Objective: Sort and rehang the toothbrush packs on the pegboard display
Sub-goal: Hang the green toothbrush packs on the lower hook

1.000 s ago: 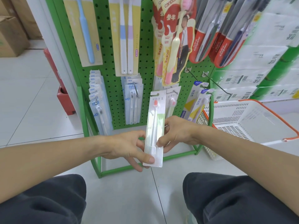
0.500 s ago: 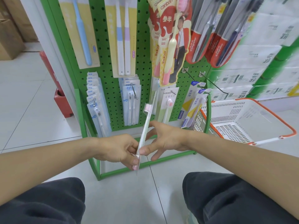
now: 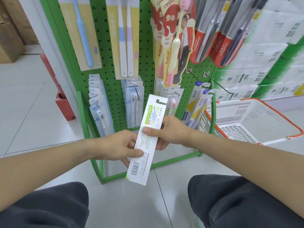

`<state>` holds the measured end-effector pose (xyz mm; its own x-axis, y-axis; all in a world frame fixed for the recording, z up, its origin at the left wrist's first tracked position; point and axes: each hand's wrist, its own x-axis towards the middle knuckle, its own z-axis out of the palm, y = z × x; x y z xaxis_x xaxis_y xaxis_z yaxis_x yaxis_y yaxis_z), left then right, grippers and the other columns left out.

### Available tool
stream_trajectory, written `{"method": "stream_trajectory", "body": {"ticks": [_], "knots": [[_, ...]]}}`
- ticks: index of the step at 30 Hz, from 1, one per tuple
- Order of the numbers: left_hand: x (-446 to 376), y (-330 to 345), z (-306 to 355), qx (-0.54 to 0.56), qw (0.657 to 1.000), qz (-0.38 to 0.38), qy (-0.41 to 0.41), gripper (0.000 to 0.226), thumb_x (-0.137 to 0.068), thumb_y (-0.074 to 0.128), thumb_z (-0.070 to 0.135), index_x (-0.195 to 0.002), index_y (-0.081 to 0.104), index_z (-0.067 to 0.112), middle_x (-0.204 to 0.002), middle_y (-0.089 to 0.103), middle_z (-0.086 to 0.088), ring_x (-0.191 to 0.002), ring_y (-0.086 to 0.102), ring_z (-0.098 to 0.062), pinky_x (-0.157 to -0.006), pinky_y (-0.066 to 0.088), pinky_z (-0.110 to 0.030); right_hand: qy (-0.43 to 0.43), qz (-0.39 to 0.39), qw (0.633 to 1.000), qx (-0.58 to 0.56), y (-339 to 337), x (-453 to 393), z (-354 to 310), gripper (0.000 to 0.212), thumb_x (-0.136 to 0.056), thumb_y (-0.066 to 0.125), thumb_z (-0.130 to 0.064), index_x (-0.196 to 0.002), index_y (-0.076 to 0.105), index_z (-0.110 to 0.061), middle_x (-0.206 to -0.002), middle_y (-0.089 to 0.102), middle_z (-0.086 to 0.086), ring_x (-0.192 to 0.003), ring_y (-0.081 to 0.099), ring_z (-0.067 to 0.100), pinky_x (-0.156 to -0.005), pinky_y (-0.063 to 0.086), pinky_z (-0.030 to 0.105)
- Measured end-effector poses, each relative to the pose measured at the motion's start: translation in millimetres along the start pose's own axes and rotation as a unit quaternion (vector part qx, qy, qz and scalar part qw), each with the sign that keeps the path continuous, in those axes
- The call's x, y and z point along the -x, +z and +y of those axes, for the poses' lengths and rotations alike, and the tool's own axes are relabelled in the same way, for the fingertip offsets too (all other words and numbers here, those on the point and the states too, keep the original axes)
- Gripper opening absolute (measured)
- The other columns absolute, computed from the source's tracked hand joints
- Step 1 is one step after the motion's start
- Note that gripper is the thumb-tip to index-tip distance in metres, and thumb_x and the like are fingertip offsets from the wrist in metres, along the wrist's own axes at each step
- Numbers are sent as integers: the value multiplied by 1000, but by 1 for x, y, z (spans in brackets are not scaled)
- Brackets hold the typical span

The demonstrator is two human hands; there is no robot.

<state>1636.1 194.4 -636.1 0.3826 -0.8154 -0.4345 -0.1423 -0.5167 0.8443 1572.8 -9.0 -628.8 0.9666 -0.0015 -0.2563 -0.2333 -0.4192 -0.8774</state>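
Both hands hold one toothbrush pack [image 3: 145, 142] between them, back side up, likely to read it. The left hand [image 3: 120, 146] pinches its lower part; the right hand [image 3: 169, 131] grips higher. Just past the hands stands the green pegboard [image 3: 111, 76]. A white basket [image 3: 250, 119] sits right of the right hand, on pale floor tiles [image 3: 29, 102].

The pale tiled floor [image 3: 29, 104] bears the green pegboard stand [image 3: 148, 167] and white basket [image 3: 250, 122].
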Motion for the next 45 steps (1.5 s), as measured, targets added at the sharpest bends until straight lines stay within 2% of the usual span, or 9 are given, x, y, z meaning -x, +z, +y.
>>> {"method": "stream_trajectory", "body": {"ticks": [10, 15, 19, 26, 31, 34, 38, 42, 45], "knots": [[-4, 1, -5, -77, 996, -48, -24, 25, -102, 57, 12, -126, 60, 16, -110, 77, 6, -102, 74, -12, -80, 63, -40, -5, 164, 985, -59, -40, -2, 7, 37, -89, 77, -37, -75, 72, -2, -72, 76, 16, -58, 69, 27, -57, 64, 37], [-7, 4, -4, -109, 993, -40, -15, 29, -100, 62, 17, -128, 58, 22, -117, 74, 9, -104, 73, -10, -84, 63, -41, -6, 144, 988, -58, -43, -2, 11, 39, -95, 70, -37, -82, 71, -1, -77, 76, 18, -59, 70, 26, -60, 64, 39], [-6, 2, 2, -92, 993, -69, 17, 55, -87, 79, 12, -129, 52, 36, -118, 71, 19, -111, 68, -6, -97, 57, -35, 23, 159, 983, -90, -42, -3, 13, 42, -99, 64, -37, -84, 70, 1, -59, 70, 10, -54, 66, 23, -61, 64, 38], [-6, -1, 6, -60, 987, -150, 8, 73, -76, 84, -5, -137, 50, 15, -123, 72, -3, -115, 69, -24, -100, 55, -44, 55, 117, 982, -135, -49, 3, 16, 29, -94, 72, -25, -89, 64, 3, -65, 69, 14, -69, 66, 30, -76, 64, 49], [-12, 6, 10, -95, 993, -66, 11, 29, -83, 74, 46, -91, 69, 19, -90, 79, -4, -83, 77, -23, -70, 62, -38, 90, 29, 988, -123, -53, 16, 14, 50, -78, 85, -3, -111, 48, -2, -78, 74, 10, -61, 68, 20, -60, 63, 34], [-15, 11, 15, -134, 991, 4, -1, 54, -85, 52, 67, -58, 65, 21, -61, 69, 0, -53, 64, -14, -48, 48, -22, 88, -9, 989, -117, -51, 23, 9, 45, -81, 83, -3, -114, 53, -4, -79, 73, 7, -61, 66, 20, -61, 63, 34], [-24, 15, 15, -147, 987, 57, 6, 69, -90, 38, 70, -44, 46, 21, -47, 46, 3, -42, 42, -13, -45, 35, -22, 73, -78, 987, -118, -43, 31, 0, 18, -94, 70, -4, -109, 61, -1, -93, 69, 17, -62, 66, 21, -69, 64, 39], [-35, 21, 16, -270, 947, 149, 95, 44, -98, 32, 60, -81, 53, 25, -66, 53, 11, -57, 48, -9, -57, 41, -26, 87, -79, 984, -131, -30, 31, -5, 11, -102, 56, -3, -111, 57, 2, -99, 65, 26, -65, 69, 25, -77, 64, 45], [-36, 27, 17, -350, 900, 203, 160, 40, -106, 33, 42, -137, 46, 21, -122, 62, 5, -105, 59, -13, -92, 48, -34, 102, -16, 978, -184, -24, 27, -8, 14, -104, 44, 0, -108, 56, 4, -88, 65, 23, -68, 69, 28, -81, 63, 48]]}}
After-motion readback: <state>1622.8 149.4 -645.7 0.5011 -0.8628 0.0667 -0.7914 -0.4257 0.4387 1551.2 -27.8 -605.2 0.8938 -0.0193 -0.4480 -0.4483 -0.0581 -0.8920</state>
